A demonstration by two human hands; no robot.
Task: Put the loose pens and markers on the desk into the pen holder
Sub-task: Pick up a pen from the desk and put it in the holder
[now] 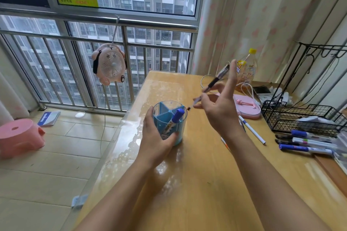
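Black pen (216, 80) pinched in right hand (219, 107), tip beside pen holder (170, 124).

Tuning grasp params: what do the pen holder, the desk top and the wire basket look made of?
Pen holder: translucent blue plastic, likely; the dividers and the marker inside show through the wall.
Desk top: light wood or wood-look laminate, glossy; it reflects window light. A clear sheet may cover it; unsure.
Wire basket: black metal wire mesh, probably coated, matte.

Both forearms are bare, with no sleeves in view. The left hand (157, 137) and right hand (219, 103) wear no gloves, rings or watch.
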